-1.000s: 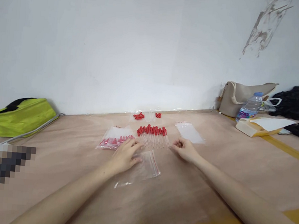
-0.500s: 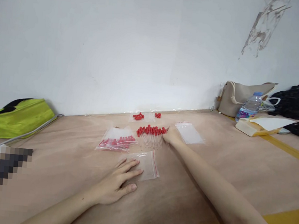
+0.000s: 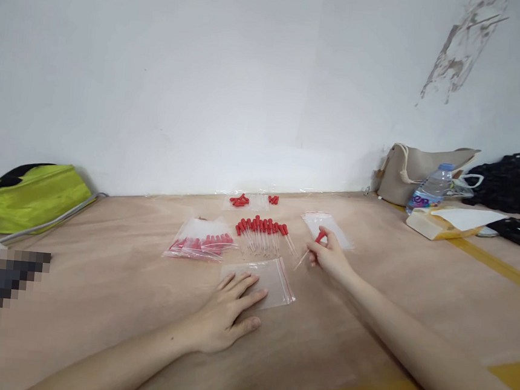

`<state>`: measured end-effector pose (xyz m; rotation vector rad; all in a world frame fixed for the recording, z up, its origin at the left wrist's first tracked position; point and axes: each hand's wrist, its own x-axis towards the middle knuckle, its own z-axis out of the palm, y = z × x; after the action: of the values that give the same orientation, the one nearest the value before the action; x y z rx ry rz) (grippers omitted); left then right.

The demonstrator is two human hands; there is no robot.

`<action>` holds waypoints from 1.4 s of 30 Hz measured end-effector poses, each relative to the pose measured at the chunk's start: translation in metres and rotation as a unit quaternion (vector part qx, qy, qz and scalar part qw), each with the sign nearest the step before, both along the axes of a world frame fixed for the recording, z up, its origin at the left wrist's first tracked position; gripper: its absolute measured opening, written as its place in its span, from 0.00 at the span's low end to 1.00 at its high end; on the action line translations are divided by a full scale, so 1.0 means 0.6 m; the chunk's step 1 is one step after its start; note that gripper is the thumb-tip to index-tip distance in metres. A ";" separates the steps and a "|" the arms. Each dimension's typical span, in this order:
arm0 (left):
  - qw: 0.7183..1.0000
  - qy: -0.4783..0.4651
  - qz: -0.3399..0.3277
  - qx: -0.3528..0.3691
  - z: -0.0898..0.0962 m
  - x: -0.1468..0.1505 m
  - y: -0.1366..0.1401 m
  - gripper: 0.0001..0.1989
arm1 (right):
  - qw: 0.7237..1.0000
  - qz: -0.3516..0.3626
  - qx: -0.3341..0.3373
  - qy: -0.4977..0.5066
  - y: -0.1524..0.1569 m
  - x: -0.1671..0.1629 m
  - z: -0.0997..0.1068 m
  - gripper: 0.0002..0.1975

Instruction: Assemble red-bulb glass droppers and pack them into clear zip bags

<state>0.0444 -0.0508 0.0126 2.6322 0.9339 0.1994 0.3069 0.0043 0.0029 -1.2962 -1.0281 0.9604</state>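
My left hand (image 3: 231,317) lies flat with fingers spread, pressing on a clear zip-lock bag (image 3: 275,286) whose red-lined mouth points right. Between the fingers of my right hand (image 3: 331,256) is a dropper (image 3: 321,235), a red bulb on a thin clear tube, tilted with its tip down to the left. Just left of that hand, a row of similar droppers (image 3: 264,227) lies side by side, bulbs toward the wall. Filled zip-lock bags (image 3: 201,238) with red bulbs inside overlap to the left. Behind my right hand lies another flat zip-lock bag (image 3: 336,231).
Loose red bulbs (image 3: 240,200) lie on clear plastic by the wall. A yellow-green bag (image 3: 36,197) and a grey cable sit at left. At right are a beige bag (image 3: 396,176), a water bottle (image 3: 431,189), an open paper packet (image 3: 425,224) and a black heap (image 3: 516,181).
My right hand has drawn one dropper off the right end of the row and moved right and toward me. My left hand and the bag beneath it have slid a little to the right.
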 end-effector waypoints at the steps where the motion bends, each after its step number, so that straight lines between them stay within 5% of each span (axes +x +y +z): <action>1: 1.000 -0.002 -0.002 -0.003 -0.001 0.007 0.000 0.25 | 0.999 -0.009 0.007 0.031 -0.013 0.001 -0.008 0.35; 13: 0.990 -0.134 0.050 -0.001 0.010 0.009 0.011 0.24 | 0.996 -0.023 0.058 0.058 -0.037 -0.009 -0.027 0.33; 20: 0.991 -0.125 0.041 0.005 -0.009 0.001 0.025 0.27 | 0.983 0.112 -0.022 0.143 -0.047 -0.008 -0.028 0.17; 27: 0.992 -0.119 0.048 0.014 -0.007 0.002 0.024 0.26 | 0.949 0.310 -0.053 -0.039 -0.045 0.024 -0.026 0.18; 34: 0.993 -0.106 0.038 0.024 -0.002 0.007 0.024 0.21 | 0.932 0.343 -0.076 -0.089 -0.049 0.001 -0.013 0.19; 42: 0.993 -0.112 0.010 -0.023 0.004 0.002 0.029 0.19 | 0.890 0.411 0.045 -0.191 -0.049 -0.009 -0.003 0.16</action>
<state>0.0454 -0.0333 0.0148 2.4941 0.8782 0.4627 0.3012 -0.0252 0.0012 -0.9747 -1.9966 1.2743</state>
